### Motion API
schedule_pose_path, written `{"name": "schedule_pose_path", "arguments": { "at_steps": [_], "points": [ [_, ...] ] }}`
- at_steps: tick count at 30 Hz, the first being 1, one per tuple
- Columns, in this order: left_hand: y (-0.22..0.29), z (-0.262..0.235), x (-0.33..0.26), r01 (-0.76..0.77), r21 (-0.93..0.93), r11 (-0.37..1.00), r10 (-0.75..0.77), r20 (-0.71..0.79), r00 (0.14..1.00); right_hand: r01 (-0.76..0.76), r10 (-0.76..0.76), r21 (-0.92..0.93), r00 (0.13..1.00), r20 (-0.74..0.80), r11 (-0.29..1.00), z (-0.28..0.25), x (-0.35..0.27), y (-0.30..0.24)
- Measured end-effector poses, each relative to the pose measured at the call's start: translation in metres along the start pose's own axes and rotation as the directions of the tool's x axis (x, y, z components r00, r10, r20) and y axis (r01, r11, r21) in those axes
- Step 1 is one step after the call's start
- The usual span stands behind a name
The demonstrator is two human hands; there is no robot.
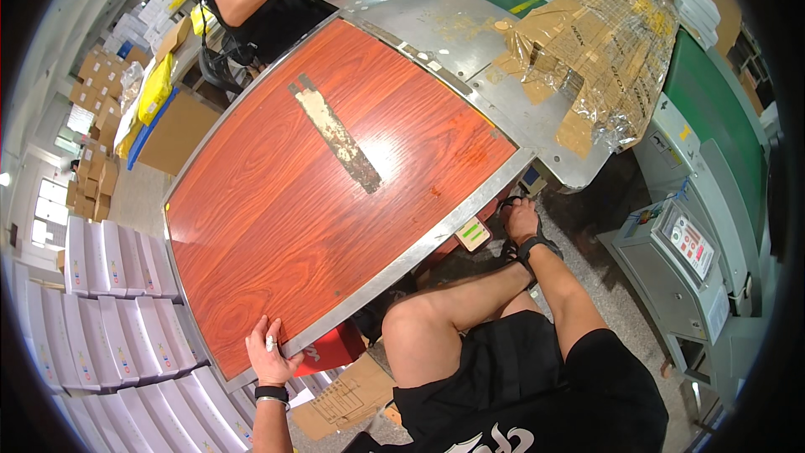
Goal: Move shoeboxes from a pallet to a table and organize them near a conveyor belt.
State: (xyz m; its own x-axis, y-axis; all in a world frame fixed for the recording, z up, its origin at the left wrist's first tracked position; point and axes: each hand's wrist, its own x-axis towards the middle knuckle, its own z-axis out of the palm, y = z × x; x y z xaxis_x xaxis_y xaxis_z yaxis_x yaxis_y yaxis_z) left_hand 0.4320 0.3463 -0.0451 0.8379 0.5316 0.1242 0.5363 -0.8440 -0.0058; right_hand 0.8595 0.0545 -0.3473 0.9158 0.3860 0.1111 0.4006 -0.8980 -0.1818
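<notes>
My left hand (pixel 270 358) rests at the near left corner of a red wood-grain tabletop (pixel 277 201). Its fingers lie spread on the surface, with the thumb by the metal edge. A small white thing, too small to name, shows on one finger. Down past the table's right corner is my right hand (pixel 521 220), its fingers curled at a small dark thing I cannot make out. Close by it, beside my bent leg, is a dark sandal or shoe (pixel 545 245). A worn strip (pixel 340 143) runs along the tabletop's middle.
Stacked white boxes (pixel 109 331) stand left of the table. Flattened cardboard (pixel 595 50) covers part of the metal counter (pixel 419 13). A green conveyor (pixel 713 101) and grey control box (pixel 671 260) are right. A co-worker (pixel 251 0) works at the far side.
</notes>
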Motion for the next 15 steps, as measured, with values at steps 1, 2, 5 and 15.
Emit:
{"name": "schedule_pose_path", "arguments": {
  "at_steps": [1,2,5,15],
  "points": [
    [0.000,0.000,0.000,0.011,-0.005,1.000,-0.011,0.005,1.000,0.000,0.000,0.000,1.000,0.000,1.000,-0.001,0.000,0.000],
    [0.000,0.000,0.000,0.010,-0.005,1.000,-0.010,0.005,1.000,0.016,-0.016,-0.002,1.000,0.024,1.000,-0.002,-0.001,0.001],
    [0.000,0.000,0.000,0.009,-0.008,1.000,-0.009,0.002,1.000,0.039,-0.039,-0.004,0.998,0.042,0.999,-0.010,-0.002,-0.003],
    [0.002,-0.002,0.001,-0.006,-0.002,1.000,0.006,-0.004,1.000,0.078,-0.078,0.018,0.997,0.015,0.997,-0.013,-0.002,-0.002]
  ]
}}
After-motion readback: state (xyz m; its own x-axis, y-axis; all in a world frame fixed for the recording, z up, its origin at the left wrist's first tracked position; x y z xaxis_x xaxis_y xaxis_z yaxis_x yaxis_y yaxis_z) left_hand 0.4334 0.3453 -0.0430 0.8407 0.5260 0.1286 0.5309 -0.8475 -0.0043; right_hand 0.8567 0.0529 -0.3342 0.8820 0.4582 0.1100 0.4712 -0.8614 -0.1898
